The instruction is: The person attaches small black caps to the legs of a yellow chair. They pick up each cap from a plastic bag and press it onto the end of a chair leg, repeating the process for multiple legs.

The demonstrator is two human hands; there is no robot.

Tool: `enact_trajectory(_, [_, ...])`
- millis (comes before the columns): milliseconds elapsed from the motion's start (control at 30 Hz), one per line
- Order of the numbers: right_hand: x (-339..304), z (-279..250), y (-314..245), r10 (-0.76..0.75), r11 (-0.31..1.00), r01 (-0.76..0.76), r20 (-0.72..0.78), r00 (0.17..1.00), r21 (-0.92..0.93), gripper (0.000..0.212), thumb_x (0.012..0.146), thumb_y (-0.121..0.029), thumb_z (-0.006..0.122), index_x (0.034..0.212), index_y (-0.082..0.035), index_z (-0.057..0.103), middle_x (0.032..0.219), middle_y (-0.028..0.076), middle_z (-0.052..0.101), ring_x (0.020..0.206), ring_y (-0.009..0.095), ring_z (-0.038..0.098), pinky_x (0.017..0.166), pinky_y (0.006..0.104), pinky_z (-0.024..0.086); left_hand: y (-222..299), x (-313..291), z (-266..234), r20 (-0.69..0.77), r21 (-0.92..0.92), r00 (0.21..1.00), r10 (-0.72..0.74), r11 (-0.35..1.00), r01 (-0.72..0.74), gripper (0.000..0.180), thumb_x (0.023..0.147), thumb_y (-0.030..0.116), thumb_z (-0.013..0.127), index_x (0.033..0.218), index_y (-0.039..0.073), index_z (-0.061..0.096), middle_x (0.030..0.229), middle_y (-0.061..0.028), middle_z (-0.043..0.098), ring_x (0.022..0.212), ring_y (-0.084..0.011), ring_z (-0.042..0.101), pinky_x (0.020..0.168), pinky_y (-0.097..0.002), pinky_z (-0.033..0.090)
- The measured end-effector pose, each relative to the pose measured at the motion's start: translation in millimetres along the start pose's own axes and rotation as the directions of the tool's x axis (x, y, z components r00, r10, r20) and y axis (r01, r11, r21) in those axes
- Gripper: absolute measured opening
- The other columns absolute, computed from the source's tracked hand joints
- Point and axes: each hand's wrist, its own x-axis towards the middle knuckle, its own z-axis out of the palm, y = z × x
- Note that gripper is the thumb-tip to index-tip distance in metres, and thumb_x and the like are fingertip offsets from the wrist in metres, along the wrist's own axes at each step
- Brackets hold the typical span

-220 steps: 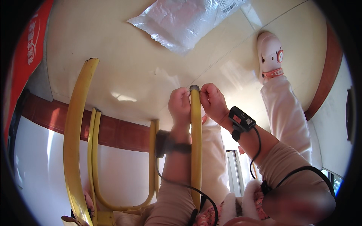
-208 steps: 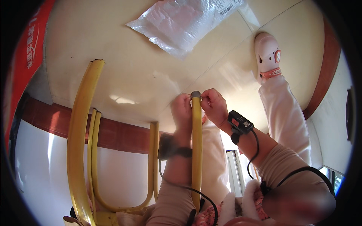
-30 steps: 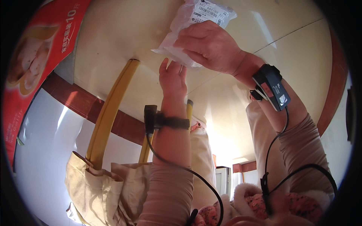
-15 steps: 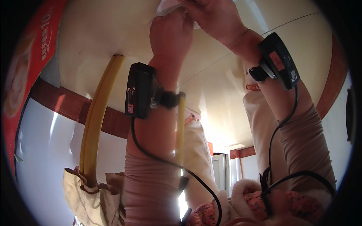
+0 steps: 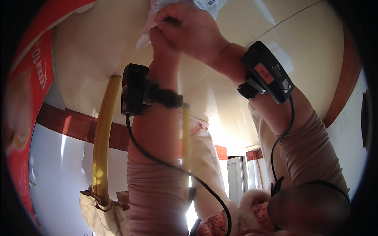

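Near the top edge, my right hand (image 5: 197,33) is closed, its fingers curled on a thin, whitish see-through plastic bag (image 5: 207,4). A barcode shows on the bag, and one crumpled corner hangs down to the left. My left hand (image 5: 160,42) is just behind and below the right one, close against it. Its fingers are hidden by the right hand and the bag, so its grip does not show. Both wrists carry a black strapped box, the left box (image 5: 135,89) and the right box (image 5: 268,72), each with a black cable.
A red printed sheet (image 5: 37,98) with pictures curves along the left. One yellow bar (image 5: 104,141) rises from beige cloth (image 5: 102,218); another yellow bar (image 5: 186,137) stands beside my left forearm. Pale trouser legs (image 5: 204,157) are below the pale tiled surface (image 5: 220,90).
My right hand has moved left and down, across the front of my left hand, which has shifted slightly left. More of the plastic bag shows. The red sheet has shifted in view.
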Motion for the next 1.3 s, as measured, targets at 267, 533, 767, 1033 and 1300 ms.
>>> enact_trajectory(267, [-5.0,1.3,-8.7,0.024,0.997,-0.025,0.011,1.000,0.067,0.010,0.083,-0.006,0.055,0.091,-0.002,0.059,0.085,0.018,0.061,0.081,0.034,0.060,0.071,0.0371,0.049,7.1,-3.1,2.5,0.010,-0.459,0.994,-0.111,0.882,0.103,0.026,0.087,0.024,0.061,0.105,0.005,0.060,0.093,-0.0032,0.066,0.088,-0.0175,0.062,0.078,-0.0289,0.048])
enact_trajectory(533, [3.7,-1.5,6.0,-0.039,0.990,0.044,0.038,0.999,-0.137,0.011,0.081,-0.005,0.054,0.091,-0.002,0.059,0.088,0.019,0.059,0.085,0.037,0.058,0.074,0.0385,0.048,41.3,-29.2,-19.2,-0.070,-0.730,0.958,-0.279,0.669,0.141,0.017,0.083,0.014,0.067,0.097,0.004,0.063,0.088,-0.0009,0.065,0.080,-0.0100,0.060,0.072,-0.0235,0.046])
enact_trajectory(767, [17.5,-14.2,8.4,-0.155,0.975,0.150,-0.018,0.988,-0.161,0.017,0.079,-0.004,0.056,0.095,-0.002,0.058,0.092,0.019,0.058,0.089,0.036,0.057,0.076,0.0387,0.047,53.7,-41.6,-32.6,-0.023,-0.673,0.895,-0.446,0.669,0.317,0.031,0.076,0.007,0.073,0.101,0.001,0.055,0.083,-0.0039,0.063,0.070,-0.0098,0.057,0.066,-0.0214,0.046])
enact_trajectory(1033, [-2.0,-15.1,-26.7,-0.343,0.912,0.324,-0.035,0.939,-0.254,0.027,0.081,-0.008,0.064,0.107,-0.006,0.058,0.098,0.011,0.059,0.087,0.023,0.058,0.077,0.0331,0.047,55.1,-71.5,-50.2,0.010,-0.848,0.828,-0.560,0.434,0.304,0.038,0.074,-0.002,0.072,0.106,0.000,0.050,0.101,-0.0079,0.059,0.090,-0.0131,0.057,0.081,-0.0245,0.047])
enact_trajectory(1300, [-41.3,1.9,-12.7,0.473,0.881,-0.459,0.216,0.854,-0.114,0.021,0.084,-0.022,0.060,0.093,-0.004,0.064,0.081,0.010,0.065,0.071,0.022,0.062,0.065,0.0331,0.050,49.9,-99.8,-48.3,0.041,-0.670,0.887,-0.460,0.646,0.366,0.029,0.081,-0.002,0.066,0.106,0.002,0.053,0.100,-0.0091,0.063,0.090,-0.0145,0.062,0.080,-0.0236,0.050])
